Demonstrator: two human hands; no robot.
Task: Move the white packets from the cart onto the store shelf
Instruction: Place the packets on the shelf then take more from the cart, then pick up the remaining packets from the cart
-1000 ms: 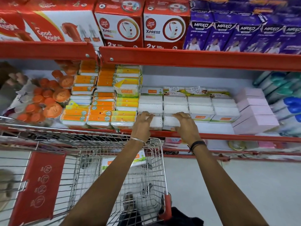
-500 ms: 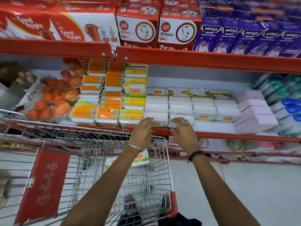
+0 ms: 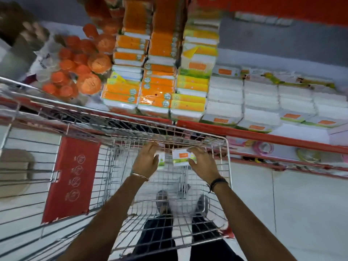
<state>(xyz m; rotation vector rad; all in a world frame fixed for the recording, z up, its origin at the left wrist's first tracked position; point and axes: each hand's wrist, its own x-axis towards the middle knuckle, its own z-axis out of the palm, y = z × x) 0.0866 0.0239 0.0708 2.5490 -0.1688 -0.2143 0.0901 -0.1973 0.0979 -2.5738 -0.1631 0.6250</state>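
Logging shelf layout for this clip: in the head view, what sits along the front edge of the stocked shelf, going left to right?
Bagged orange round items → orange-labelled packets → yellow-labelled packets → white packets, which run to the right edge of the picture.

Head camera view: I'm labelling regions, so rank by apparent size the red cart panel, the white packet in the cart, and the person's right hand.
1. red cart panel, clearly largest.
2. right hand and white packet: unsure, since the hands partly hide the packet.
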